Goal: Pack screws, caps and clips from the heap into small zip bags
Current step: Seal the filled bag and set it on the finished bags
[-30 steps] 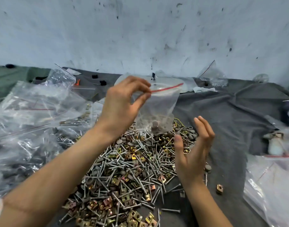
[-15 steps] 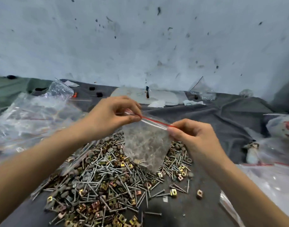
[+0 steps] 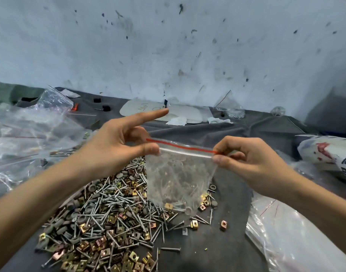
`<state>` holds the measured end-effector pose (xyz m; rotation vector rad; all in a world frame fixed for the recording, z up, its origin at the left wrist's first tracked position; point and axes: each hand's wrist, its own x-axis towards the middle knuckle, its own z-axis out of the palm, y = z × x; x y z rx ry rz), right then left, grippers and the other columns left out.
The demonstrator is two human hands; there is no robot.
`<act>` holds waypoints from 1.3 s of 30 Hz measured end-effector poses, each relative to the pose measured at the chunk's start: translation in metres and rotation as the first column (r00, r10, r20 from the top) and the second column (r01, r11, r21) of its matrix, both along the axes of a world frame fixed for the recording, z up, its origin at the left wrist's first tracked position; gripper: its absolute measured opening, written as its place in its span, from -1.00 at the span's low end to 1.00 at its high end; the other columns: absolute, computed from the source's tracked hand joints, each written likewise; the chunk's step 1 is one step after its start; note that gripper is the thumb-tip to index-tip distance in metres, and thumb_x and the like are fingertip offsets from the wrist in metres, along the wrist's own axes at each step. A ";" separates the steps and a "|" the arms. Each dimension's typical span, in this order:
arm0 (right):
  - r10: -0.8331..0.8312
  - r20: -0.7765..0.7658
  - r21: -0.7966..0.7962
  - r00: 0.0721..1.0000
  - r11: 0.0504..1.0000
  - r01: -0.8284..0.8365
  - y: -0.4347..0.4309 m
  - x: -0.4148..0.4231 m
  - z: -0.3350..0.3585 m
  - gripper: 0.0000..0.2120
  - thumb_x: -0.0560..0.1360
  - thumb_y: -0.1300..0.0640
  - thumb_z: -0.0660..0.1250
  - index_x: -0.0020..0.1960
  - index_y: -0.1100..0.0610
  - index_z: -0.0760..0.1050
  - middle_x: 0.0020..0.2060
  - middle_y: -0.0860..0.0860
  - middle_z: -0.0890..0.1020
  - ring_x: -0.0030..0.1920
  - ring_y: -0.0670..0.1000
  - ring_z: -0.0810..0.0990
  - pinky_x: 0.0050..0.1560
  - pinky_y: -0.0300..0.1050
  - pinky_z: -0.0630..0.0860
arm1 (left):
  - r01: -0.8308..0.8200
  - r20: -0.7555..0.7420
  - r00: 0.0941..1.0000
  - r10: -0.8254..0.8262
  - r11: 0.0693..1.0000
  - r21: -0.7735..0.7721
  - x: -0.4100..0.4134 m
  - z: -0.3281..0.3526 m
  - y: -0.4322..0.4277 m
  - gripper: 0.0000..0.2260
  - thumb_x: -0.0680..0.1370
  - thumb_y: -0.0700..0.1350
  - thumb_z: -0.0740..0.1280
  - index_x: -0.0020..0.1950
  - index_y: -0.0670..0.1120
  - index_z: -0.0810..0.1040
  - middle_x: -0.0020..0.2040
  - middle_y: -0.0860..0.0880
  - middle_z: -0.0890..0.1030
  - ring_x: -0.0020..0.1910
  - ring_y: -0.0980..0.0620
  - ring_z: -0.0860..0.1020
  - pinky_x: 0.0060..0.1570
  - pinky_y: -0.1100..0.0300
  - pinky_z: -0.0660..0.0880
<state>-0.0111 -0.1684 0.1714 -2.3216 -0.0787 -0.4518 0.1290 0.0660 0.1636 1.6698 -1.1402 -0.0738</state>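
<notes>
At the far left of my head view, a crumpled pile of clear plastic bags [image 3: 27,138] lay glossy and wrinkled on a dark grey cloth [image 3: 227,252], under a scuffed white wall [image 3: 168,46]. Next came the left hand [image 3: 117,146], raised above the cloth. Its thumb and a curled finger pinched the top left corner of a small zip bag [image 3: 180,173], while its index finger stuck out straight and touched nothing. Below and between the forearms spread the heap [image 3: 109,213]: thin silver screws lying at all angles, squarish brass-coloured metal clips, and round dull grey caps. The zip bag hung in the air over the heap's right edge. It was thin, see-through and limp, with a few screws, a yellow clip and a grey cap gathered at its bottom. Its red seal strip [image 3: 180,147] was the thing the next move turned on. The strip's long axis ran sideways from hand to hand, stretched taut and dipping slightly toward the right. Each hand sat at one end, neither nearer than the other. I could not tell whether the seal was already pressed closed, and I judged that a pinch slid along that line would shut it. The right hand [image 3: 252,163] pinched the top right corner between thumb and curled fingers. Further right lay more clear bags [image 3: 297,244], and beyond them a white printed sack [image 3: 329,154].
</notes>
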 end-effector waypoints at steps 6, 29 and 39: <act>0.086 -0.121 -0.103 0.989 0.990 -0.099 0.012 -0.005 0.009 -0.89 0.39 -0.01 0.44 -0.12 -0.01 0.62 -0.20 -0.12 0.62 -0.12 -0.09 0.60 0.00 -0.08 0.51 | 0.078 -0.001 0.997 -0.078 0.997 -0.021 -0.028 -0.013 -0.023 -0.43 0.39 -0.04 0.44 0.35 0.31 0.39 -0.30 0.05 0.63 -0.28 0.25 0.56 -0.19 0.48 0.39; 0.051 -0.229 -0.136 0.972 0.987 -0.084 0.033 0.012 0.005 -0.95 0.40 0.10 0.49 -0.20 0.03 0.63 -0.34 0.02 0.63 -0.27 0.04 0.56 -0.14 -0.02 0.51 | -0.001 0.229 0.972 -0.058 0.968 0.250 -0.034 -0.011 -0.022 -0.88 0.51 -0.16 0.41 -0.22 -0.10 0.59 -0.35 0.09 0.64 -0.26 0.12 0.60 -0.14 0.21 0.48; 0.065 -0.161 -0.274 0.985 0.956 -0.108 0.033 0.004 -0.001 -0.90 0.42 0.09 0.47 -0.22 0.09 0.61 -0.34 -0.08 0.56 -0.26 -0.06 0.50 -0.12 -0.12 0.42 | 0.119 0.318 0.916 -0.244 0.923 0.366 -0.032 -0.010 -0.025 -0.80 0.55 -0.06 0.30 -0.27 -0.01 0.42 -0.41 0.11 0.38 -0.38 0.19 0.37 -0.32 0.33 0.27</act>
